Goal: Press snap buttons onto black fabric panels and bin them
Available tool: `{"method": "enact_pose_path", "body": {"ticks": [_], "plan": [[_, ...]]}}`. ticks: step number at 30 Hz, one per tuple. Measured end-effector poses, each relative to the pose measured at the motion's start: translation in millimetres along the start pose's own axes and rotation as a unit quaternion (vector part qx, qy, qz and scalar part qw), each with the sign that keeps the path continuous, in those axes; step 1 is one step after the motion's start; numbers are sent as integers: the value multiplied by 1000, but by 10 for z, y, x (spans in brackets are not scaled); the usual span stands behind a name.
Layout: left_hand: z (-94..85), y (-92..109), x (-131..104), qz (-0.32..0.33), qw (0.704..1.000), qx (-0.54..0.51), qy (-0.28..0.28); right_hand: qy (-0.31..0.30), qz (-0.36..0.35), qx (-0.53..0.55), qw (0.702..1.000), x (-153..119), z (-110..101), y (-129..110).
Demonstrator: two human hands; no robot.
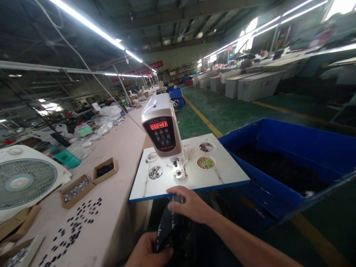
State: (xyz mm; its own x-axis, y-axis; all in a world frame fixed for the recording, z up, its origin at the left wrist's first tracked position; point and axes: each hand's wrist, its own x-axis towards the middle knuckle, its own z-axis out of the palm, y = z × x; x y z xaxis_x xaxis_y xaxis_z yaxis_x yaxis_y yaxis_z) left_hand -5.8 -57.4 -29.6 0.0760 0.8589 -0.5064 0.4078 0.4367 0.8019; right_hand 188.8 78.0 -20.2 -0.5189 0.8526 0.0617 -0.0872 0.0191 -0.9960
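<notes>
A black cloth band (166, 225) with white marks along it hangs below the machine table, its far end near the table's front edge. At its lower end my left hand (151, 252) grips it, thumb on top. My right hand (191, 204) has the upper end between thumb and fingers, close to the blue-edged table board (164, 190). Just beyond stands a white button-setting machine (161, 122) with a red display reading 000483. Its lit lower die (178, 173) has no cloth on it. More dark cloth below my hands is hard to make out.
Recessed cups on the board hold small metal parts (205, 162). At left, a pink-covered table (111, 185) bears scattered black discs (72, 230), a carton of metal pieces (76, 190) and a box fan (22, 180). A blue bin (280, 137) with dark cloth stands at right.
</notes>
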Motion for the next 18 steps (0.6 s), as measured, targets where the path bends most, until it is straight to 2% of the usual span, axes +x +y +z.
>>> {"method": "enact_pose_path", "body": {"ticks": [2, 4, 6, 8, 13, 18], "plan": [[-75, 240, 99, 32, 999, 12, -27, -112, -67, -154, 979, -195, -15, -32], [-160, 478, 182, 68, 994, 46, -65, -183, -35, -187, 965, -281, -70, -29], [-241, 657, 278, 93, 988, 74, -96, -204, 34, -178, 962, -279, -155, 1], [-300, 751, 402, 110, 983, 92, -118, -182, 74, -176, 965, -233, -245, 34], [-357, 795, 788, 129, 981, 85, -118, -107, 96, -142, 979, -100, -404, 45], [-464, 923, 1170, 106, 986, 39, -121, -63, 125, -108, 984, 107, -542, -41]]}}
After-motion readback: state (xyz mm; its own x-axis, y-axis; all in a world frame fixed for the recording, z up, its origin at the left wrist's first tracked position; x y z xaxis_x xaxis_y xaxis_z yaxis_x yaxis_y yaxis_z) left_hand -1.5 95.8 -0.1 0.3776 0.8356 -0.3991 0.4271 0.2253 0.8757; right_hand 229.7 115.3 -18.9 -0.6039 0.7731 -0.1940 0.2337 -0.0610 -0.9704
